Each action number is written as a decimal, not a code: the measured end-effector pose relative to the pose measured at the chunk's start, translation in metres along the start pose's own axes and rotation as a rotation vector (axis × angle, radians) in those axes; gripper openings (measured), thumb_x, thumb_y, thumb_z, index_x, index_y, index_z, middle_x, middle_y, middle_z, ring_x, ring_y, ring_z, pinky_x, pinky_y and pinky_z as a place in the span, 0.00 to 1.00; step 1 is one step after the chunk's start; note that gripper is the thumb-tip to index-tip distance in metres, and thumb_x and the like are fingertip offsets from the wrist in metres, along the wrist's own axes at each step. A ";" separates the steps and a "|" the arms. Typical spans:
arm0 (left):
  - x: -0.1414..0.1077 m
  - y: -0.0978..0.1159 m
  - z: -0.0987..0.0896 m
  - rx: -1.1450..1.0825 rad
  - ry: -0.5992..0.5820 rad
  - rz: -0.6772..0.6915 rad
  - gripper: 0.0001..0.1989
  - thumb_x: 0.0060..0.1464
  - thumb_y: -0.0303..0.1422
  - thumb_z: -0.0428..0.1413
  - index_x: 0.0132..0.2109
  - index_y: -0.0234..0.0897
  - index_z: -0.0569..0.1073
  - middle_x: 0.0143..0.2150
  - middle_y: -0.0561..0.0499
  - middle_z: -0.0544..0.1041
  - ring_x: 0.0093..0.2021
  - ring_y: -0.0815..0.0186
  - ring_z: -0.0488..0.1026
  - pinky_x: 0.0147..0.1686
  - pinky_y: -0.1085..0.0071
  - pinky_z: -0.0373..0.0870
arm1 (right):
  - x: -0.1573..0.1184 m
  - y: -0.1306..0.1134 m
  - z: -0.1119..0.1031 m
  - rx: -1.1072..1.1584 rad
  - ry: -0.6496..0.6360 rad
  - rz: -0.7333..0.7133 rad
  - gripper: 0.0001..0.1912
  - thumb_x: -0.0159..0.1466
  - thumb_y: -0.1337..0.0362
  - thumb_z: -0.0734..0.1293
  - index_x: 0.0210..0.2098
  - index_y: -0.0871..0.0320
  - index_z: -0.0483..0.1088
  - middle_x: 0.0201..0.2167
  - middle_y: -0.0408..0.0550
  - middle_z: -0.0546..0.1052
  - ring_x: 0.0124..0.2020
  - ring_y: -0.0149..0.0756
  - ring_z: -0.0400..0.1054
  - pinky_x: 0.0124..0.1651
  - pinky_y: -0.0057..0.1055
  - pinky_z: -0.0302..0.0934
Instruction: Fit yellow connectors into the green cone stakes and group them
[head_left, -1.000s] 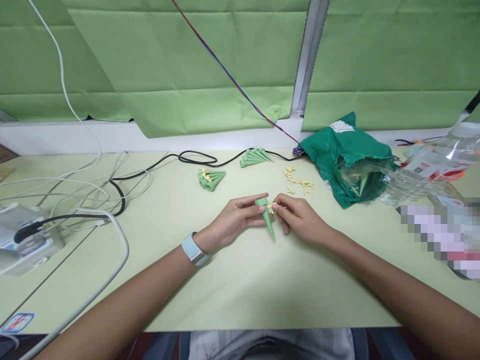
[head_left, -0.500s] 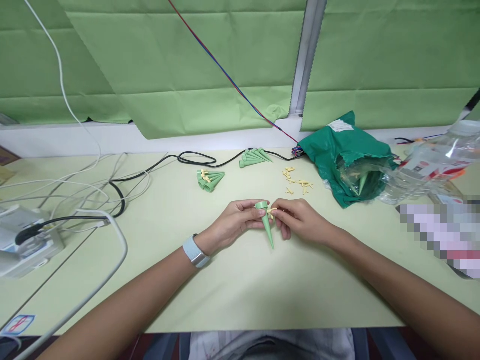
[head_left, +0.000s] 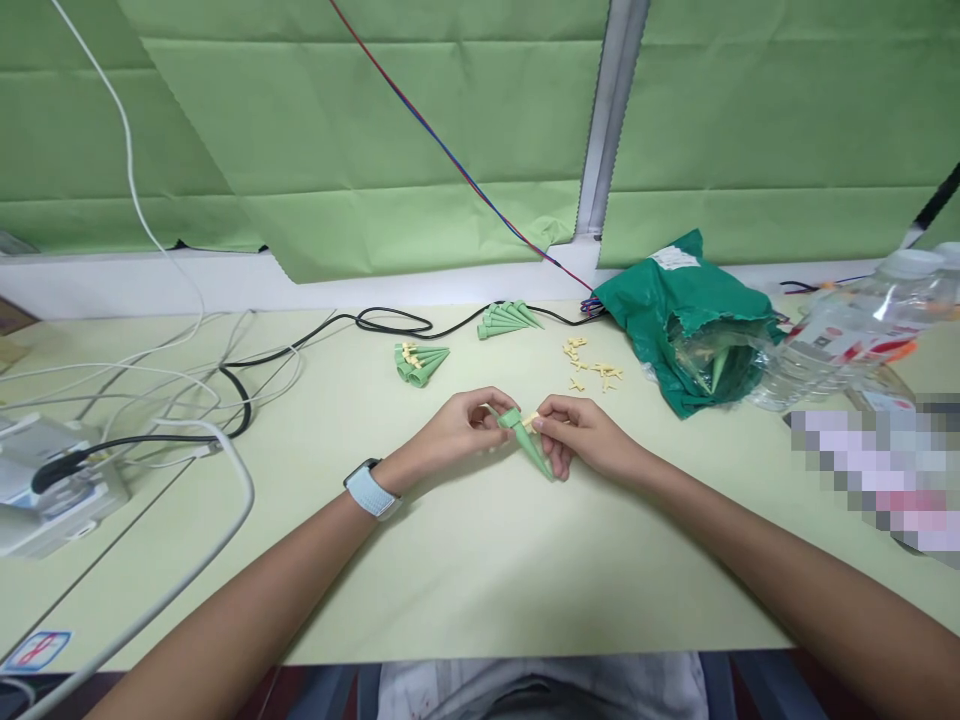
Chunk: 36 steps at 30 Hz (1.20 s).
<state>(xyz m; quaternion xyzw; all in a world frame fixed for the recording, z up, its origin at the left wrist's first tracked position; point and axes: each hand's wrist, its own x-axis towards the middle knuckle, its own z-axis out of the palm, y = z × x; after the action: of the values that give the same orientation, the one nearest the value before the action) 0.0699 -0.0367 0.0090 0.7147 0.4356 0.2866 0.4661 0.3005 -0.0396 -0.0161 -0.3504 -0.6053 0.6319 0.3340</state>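
Observation:
My left hand (head_left: 474, 428) pinches a green cone-shaped spike (head_left: 534, 452) near its wide cap, the point slanting down to the right. Between the fingertips of my right hand (head_left: 577, 432) is a small yellow piece (head_left: 529, 421), touching the spike's side just below the cap. Several loose yellow pieces (head_left: 606, 371) lie beyond my right hand. Farther left, green spikes with yellow pieces on them (head_left: 422, 363) form a small group. Another group of plain green spikes (head_left: 510, 318) rests near the back of the table.
A dark green bag (head_left: 686, 310) lies open at the back right, with clear plastic and a spike inside. Plastic bottles (head_left: 862, 325) are beside it. Cables and a white power block (head_left: 56, 480) occupy the left. A black cable (head_left: 394, 322) runs along the back.
The spike has tilted more, its tip moving up and to the right. My left hand has shifted slightly left and its grip has changed; the yellow piece has moved slightly left.

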 end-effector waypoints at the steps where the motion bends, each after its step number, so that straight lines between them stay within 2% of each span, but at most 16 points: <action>1: 0.001 -0.003 -0.003 0.030 0.032 0.004 0.12 0.56 0.35 0.61 0.47 0.38 0.75 0.29 0.55 0.73 0.29 0.68 0.71 0.30 0.71 0.66 | 0.001 0.001 -0.001 -0.001 0.018 -0.006 0.16 0.66 0.50 0.70 0.37 0.57 0.69 0.25 0.39 0.73 0.18 0.32 0.71 0.20 0.29 0.69; 3: 0.005 -0.008 -0.012 0.115 0.189 0.043 0.12 0.54 0.34 0.61 0.46 0.38 0.75 0.34 0.53 0.76 0.29 0.68 0.72 0.30 0.71 0.67 | 0.002 0.003 -0.003 0.002 0.045 -0.020 0.14 0.66 0.52 0.69 0.42 0.56 0.69 0.26 0.39 0.74 0.18 0.32 0.71 0.20 0.29 0.69; 5: 0.008 -0.014 -0.025 0.249 0.444 0.113 0.13 0.52 0.34 0.61 0.46 0.38 0.75 0.45 0.49 0.79 0.34 0.66 0.75 0.34 0.69 0.70 | 0.002 0.006 -0.005 0.009 0.055 -0.023 0.14 0.67 0.52 0.68 0.44 0.55 0.69 0.27 0.39 0.74 0.19 0.32 0.71 0.20 0.29 0.69; 7: 0.010 -0.020 -0.040 0.420 0.625 0.143 0.14 0.53 0.34 0.61 0.47 0.39 0.74 0.47 0.49 0.79 0.35 0.65 0.76 0.36 0.68 0.70 | 0.003 0.008 -0.007 0.010 0.055 -0.011 0.12 0.68 0.54 0.66 0.44 0.55 0.69 0.27 0.40 0.74 0.19 0.32 0.71 0.20 0.29 0.69; 9: 0.009 -0.025 -0.053 0.613 0.718 0.122 0.13 0.54 0.36 0.61 0.46 0.40 0.73 0.45 0.50 0.80 0.33 0.64 0.76 0.36 0.67 0.69 | 0.004 0.009 -0.007 0.002 0.053 0.001 0.11 0.68 0.55 0.65 0.43 0.56 0.69 0.26 0.40 0.74 0.19 0.32 0.71 0.20 0.29 0.68; 11: 0.007 -0.031 -0.061 0.811 0.749 0.071 0.12 0.55 0.39 0.61 0.45 0.41 0.73 0.42 0.50 0.80 0.35 0.61 0.76 0.35 0.65 0.66 | 0.004 0.009 -0.007 -0.005 0.051 0.011 0.10 0.68 0.56 0.65 0.42 0.56 0.69 0.26 0.40 0.74 0.19 0.32 0.71 0.20 0.29 0.68; 14: 0.006 -0.038 -0.066 1.079 0.752 0.033 0.13 0.56 0.44 0.61 0.40 0.40 0.74 0.37 0.46 0.79 0.40 0.53 0.75 0.35 0.62 0.63 | 0.004 0.007 -0.006 -0.008 0.050 0.023 0.09 0.68 0.57 0.65 0.41 0.57 0.69 0.25 0.40 0.74 0.18 0.32 0.71 0.20 0.28 0.68; 18: 0.007 -0.045 -0.069 1.276 0.747 0.025 0.16 0.57 0.47 0.58 0.39 0.38 0.75 0.40 0.39 0.75 0.43 0.48 0.71 0.39 0.58 0.62 | 0.003 0.006 -0.006 -0.009 0.048 0.037 0.10 0.66 0.57 0.66 0.40 0.57 0.70 0.24 0.41 0.74 0.18 0.31 0.70 0.20 0.28 0.67; 23: 0.008 -0.049 -0.070 1.343 0.750 -0.001 0.18 0.57 0.48 0.56 0.41 0.37 0.76 0.40 0.39 0.73 0.43 0.48 0.70 0.40 0.57 0.62 | 0.004 0.007 -0.006 -0.016 0.048 0.032 0.10 0.66 0.57 0.66 0.40 0.57 0.70 0.24 0.41 0.74 0.18 0.30 0.70 0.20 0.27 0.67; 30: 0.009 -0.047 -0.066 1.304 0.778 0.030 0.17 0.55 0.45 0.58 0.44 0.37 0.73 0.41 0.38 0.72 0.42 0.46 0.69 0.41 0.55 0.63 | 0.004 0.009 -0.007 -0.026 0.042 0.034 0.11 0.66 0.56 0.66 0.40 0.57 0.70 0.25 0.41 0.74 0.19 0.29 0.69 0.19 0.26 0.66; 36: 0.009 -0.047 -0.065 1.302 0.713 0.081 0.16 0.56 0.43 0.58 0.46 0.38 0.73 0.44 0.38 0.71 0.45 0.47 0.68 0.45 0.54 0.63 | 0.004 0.008 -0.006 -0.034 0.038 0.034 0.10 0.66 0.56 0.66 0.40 0.57 0.70 0.25 0.41 0.74 0.19 0.30 0.70 0.20 0.26 0.67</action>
<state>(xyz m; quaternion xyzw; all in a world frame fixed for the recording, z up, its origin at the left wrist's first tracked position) 0.0046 0.0074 -0.0083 0.7255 0.6153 0.2022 -0.2325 0.3036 -0.0335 -0.0247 -0.3782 -0.6037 0.6203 0.3283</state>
